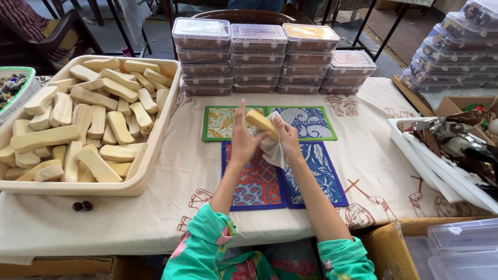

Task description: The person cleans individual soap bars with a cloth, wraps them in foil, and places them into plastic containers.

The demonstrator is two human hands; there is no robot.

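The left hand (241, 136) and right hand (287, 139) pinch one smooth pale oblong wooden block (261, 123) with a crumpled white cloth (271, 150); four patterned mats (311, 176) lie at six o'clock.

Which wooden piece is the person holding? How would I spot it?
Look past the big tray piled with pale wooden blocks, to the four patterned mats. Above them, the left hand and right hand hold one wooden piece, alone against a white cloth.
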